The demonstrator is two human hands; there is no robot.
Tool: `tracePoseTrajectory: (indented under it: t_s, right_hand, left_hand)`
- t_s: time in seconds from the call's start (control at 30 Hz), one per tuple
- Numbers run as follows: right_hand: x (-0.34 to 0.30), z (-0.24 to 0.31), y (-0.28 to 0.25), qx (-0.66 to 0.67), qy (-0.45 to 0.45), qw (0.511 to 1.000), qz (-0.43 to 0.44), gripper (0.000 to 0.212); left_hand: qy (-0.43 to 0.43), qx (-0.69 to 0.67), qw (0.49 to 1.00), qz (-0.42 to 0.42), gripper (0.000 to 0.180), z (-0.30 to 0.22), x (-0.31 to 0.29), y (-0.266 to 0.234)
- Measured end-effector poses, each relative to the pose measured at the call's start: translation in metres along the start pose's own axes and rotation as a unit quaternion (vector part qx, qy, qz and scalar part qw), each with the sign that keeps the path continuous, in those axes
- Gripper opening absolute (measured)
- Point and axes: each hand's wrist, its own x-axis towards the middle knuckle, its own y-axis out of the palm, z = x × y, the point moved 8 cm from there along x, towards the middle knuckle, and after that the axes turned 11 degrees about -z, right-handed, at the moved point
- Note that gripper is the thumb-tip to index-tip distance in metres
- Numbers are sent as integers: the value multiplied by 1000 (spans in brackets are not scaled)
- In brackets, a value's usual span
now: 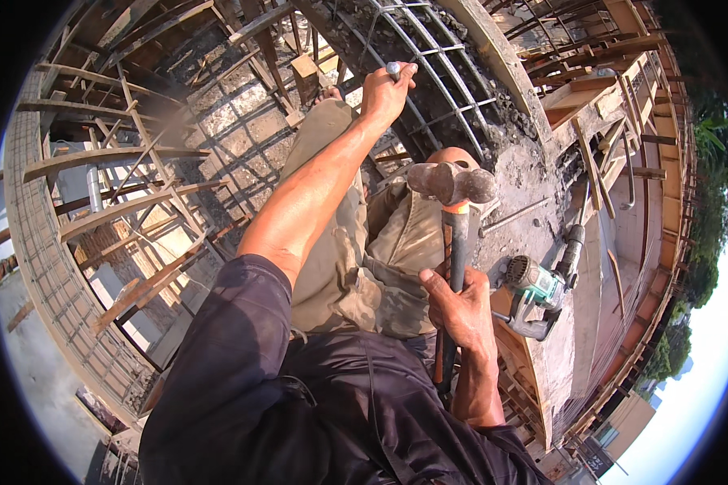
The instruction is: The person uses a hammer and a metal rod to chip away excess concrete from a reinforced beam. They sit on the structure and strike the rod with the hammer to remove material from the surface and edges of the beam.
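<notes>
Right-hand grip: fingers wrapped round the dark handle of a hammer (456,250), so that right hand (465,314) is properly clenched on it, thumb out on the left side.
Left-hand grip: closed around a metal rod (393,69), its round grey end poking up out of the fist. That left hand (385,99) is way out front on a stretched arm. Can't tell what the rod's other end touches, the fist hides it.
Hammer spot: up in front of the lap, head on top, handle running down past the fist. Stubby, worn, rusty-brown head, bit of orange right under it, and it's well apart from the rod.
Rebar: ladder-like steel cage (475,106) in a trough just to the right of the left fist, dark rubble in there with it.
Concrete: rough grey ledge (518,174) on the right, crumbly up by the cage, with a loose thin bar (516,217) lying on it.
Power tool: green and grey, drill-looking thing (539,283) sitting on the ledge, near the right hand, nobody touching it.
Clothes: khaki trousers (404,259) with folds all over, plus a dark short-sleeved top (218,356).
Left side: loads of wooden boards (129,162) crisscrossing over a lower level, and a curved strip of steel mesh (57,299) past them.
Far right: green trees (696,267) beyond the formwork, bright sky below.
</notes>
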Motion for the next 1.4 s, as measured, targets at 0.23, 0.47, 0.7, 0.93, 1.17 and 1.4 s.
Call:
tracePoseTrajectory:
  t_s: [0.23,0.47,0.7,0.93,1.17,1.4]
  right_hand:
    - [20,41,-3,-32,-61,997,-37,32]
    - [43,154,-6,103,-294,944,-110,37]
    - [112,142,18,-259,-207,940,-84,41]
    - [19,221,9,-6,-372,915,-155,27]
    - [117,134,4,-363,-202,903,-108,38]
    - [23,211,9,-137,-313,929,-143,30]
  left_hand:
    - [11,54,992,116,33,8,9,17]
    - [44,75,987,137,49,7,23,33]
    - [82,79,975,190,47,-3,9,35]
    - [58,132,975,170,40,21,20,40]
    - [87,78,977,178,34,19,21,47]
    - [35,106,978,176,41,33,18,44]
